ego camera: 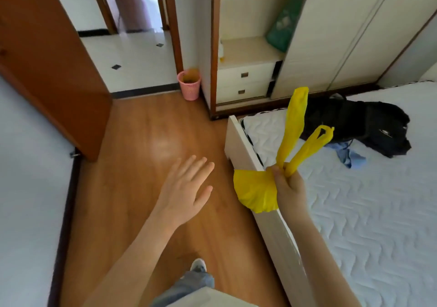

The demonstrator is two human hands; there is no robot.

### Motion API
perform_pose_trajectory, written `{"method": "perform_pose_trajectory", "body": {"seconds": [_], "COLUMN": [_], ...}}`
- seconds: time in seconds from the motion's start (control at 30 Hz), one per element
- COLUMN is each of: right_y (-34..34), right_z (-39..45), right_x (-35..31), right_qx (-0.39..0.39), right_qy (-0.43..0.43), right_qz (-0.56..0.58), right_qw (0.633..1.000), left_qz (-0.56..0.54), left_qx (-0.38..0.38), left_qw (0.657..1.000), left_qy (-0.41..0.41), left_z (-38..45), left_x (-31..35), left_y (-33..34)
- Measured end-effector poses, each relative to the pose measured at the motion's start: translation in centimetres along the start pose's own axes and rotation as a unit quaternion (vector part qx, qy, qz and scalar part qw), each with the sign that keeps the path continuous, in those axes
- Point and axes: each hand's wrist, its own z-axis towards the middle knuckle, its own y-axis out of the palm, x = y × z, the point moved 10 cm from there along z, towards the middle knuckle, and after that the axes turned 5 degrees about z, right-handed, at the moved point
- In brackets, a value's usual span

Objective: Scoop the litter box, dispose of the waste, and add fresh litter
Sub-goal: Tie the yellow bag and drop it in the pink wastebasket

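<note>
Straight ahead in the head view, the right hand (289, 183) is raised over the foot corner of the bed (369, 212), its fingers (276, 172) clenched round the gathered neck of a yellow plastic bag (256, 192). The bag's full body bulges to the left of the fist, over the white bed frame's (267, 217) edge, and its two handle loops stick up above the knuckles. The left hand (186, 189) hovers palm down over the wooden floor (146, 141), fingers spread and released, holding nothing.

Between the bed frame on the right and the white wall (28, 164) on the left runs an open strip of floor leading to the doorway. The brown door (47, 58) stands swung open along the left side. A pink mesh waste basket (189, 85) sits at the far end of the strip, just beside the door jamb and near the wardrobe's (248, 70) corner. On the bed, well apart from the hands, lies a black backpack (359, 124) touching a blue cloth (350, 155).
</note>
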Motion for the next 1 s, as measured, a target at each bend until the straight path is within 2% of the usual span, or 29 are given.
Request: {"method": "perform_pose_trajectory", "body": {"seconds": [0.23, 0.53, 0.7, 1.0], "right_y": [11.0, 21.6, 27.0, 37.6], "right_z": [8.3, 19.4, 28.4, 44.2], "right_x": [-3.0, -4.3, -4.0, -7.3], "right_qx": [-0.022, -0.094, -0.134, -0.224], "right_qy": [-0.015, -0.010, -0.018, -0.036], "right_qz": [-0.022, -0.020, -0.047, -0.071], "right_qw": [0.999, 0.995, 0.990, 0.971], "left_qz": [0.011, -0.035, -0.017, -0.016], "left_qx": [0.021, 0.018, 0.021, 0.046], "left_qw": [0.998, 0.993, 0.989, 0.973], "left_qy": [-0.050, -0.111, -0.144, -0.226], "left_z": [6.3, 13.7, 21.8, 36.3], "left_x": [-12.1, -21.0, -26.3, -35.8], "left_y": [-2.1, 1.4, 3.0, 0.7]}}
